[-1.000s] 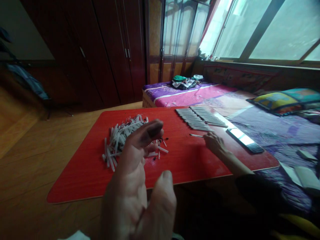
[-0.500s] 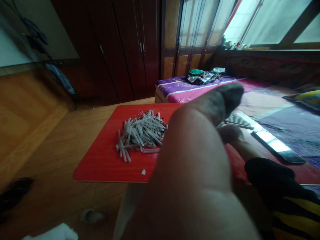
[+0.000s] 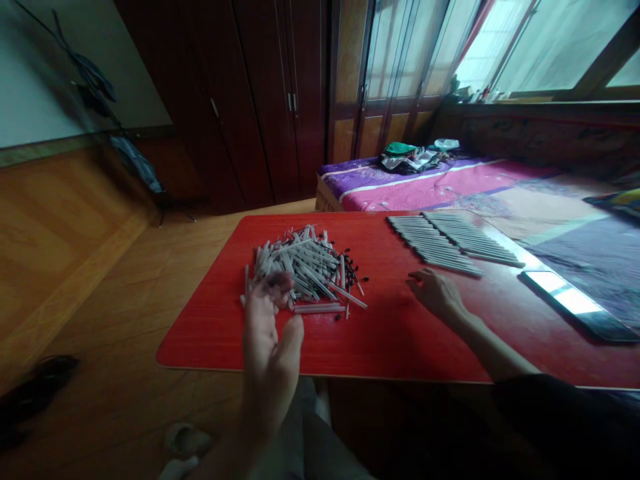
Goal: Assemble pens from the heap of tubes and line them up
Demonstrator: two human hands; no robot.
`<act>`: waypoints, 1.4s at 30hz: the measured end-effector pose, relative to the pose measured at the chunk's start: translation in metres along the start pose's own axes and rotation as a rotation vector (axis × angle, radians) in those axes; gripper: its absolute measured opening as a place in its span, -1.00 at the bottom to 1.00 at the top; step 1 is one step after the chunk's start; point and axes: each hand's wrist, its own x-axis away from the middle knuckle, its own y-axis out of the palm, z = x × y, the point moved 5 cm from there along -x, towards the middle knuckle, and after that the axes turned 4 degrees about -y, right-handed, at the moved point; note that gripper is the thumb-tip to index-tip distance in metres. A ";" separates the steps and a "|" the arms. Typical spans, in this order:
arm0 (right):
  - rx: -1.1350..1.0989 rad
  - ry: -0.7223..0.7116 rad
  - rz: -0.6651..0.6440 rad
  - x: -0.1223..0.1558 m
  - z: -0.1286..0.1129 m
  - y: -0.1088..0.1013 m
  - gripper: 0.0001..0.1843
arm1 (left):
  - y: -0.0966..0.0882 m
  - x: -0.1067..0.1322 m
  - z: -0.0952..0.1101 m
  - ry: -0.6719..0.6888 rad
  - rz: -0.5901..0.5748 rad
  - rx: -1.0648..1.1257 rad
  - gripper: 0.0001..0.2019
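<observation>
My left hand (image 3: 267, 333) reaches out over the near left part of the red table (image 3: 210, 333), fingers stretched and apart, its tips at the near edge of a loose pile of white sticks with black tips (image 3: 303, 270). It holds nothing. My right hand (image 3: 436, 292) rests on the table's middle right, fingers loosely curled down with the tips on the surface and nothing seen in it. Just beyond it lie two neat rows of sticks (image 3: 450, 243) laid side by side.
A phone (image 3: 575, 303) with a lit screen lies at the table's right edge. Behind the table is a bed with a purple and pink cover (image 3: 415, 183) and a heap of clothes (image 3: 407, 159). Dark wooden wardrobes (image 3: 250, 100) line the back wall.
My left hand, which was close to the camera and filling the view, has moved forward and down to the pile. The single stick at my right hand is no longer seen. The view has shifted.
</observation>
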 end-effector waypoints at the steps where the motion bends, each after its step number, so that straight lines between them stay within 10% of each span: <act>1: -0.091 -0.025 -0.038 0.002 -0.023 0.004 -0.69 | 0.007 -0.002 -0.015 0.010 0.018 -0.120 -0.57; 9: -0.219 -0.120 -0.191 0.004 -0.136 0.014 -0.73 | 0.046 0.030 -0.107 0.246 -0.136 -0.639 -0.69; 18: -0.025 -0.153 -0.163 0.011 -0.148 0.006 -0.72 | 0.040 0.027 -0.112 0.179 -0.151 -0.630 -0.72; 28: -0.328 -0.360 -0.276 0.043 -0.191 -0.031 -0.78 | 0.048 0.042 -0.095 0.496 -0.264 -0.933 -0.67; 32: -0.659 -0.317 -0.408 0.009 -0.183 -0.017 -0.54 | 0.039 0.038 -0.096 0.402 -0.147 -0.843 -0.74; 42: -0.106 -0.066 -0.251 -0.041 -0.196 0.031 -0.73 | 0.026 0.028 -0.102 0.229 0.013 -0.566 -0.74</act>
